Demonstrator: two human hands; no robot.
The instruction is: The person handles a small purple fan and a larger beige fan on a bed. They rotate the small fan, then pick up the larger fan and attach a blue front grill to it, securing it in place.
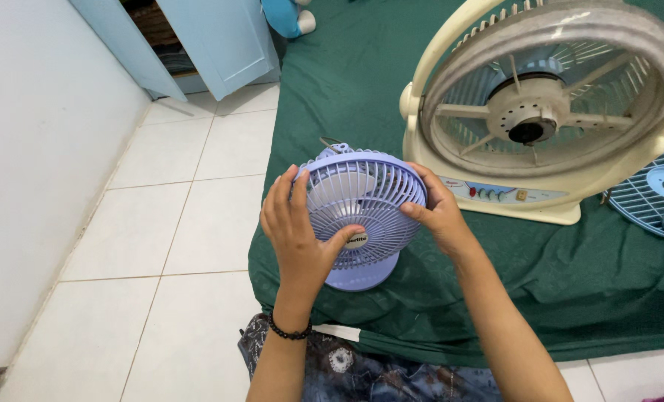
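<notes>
1. Here, a small lilac desk fan (361,212) stands upright on its round base at the near edge of a green sheet (540,283), its round grille facing the camera and tilted slightly upward.
2. Left hand (296,231): fingers spread along the grille's left rim, thumb pressed near the hub, gripping the fan.
3. Right hand (437,212): fingers curled round the grille's right rim, holding it.
4. Behind stands a large cream box fan (548,112), front guard off, dusty, facing forward.
5. A pale blue grille (648,197) lies flat at right, bearing two blue discs.
6. White floor tiles (168,246) lie left.
</notes>
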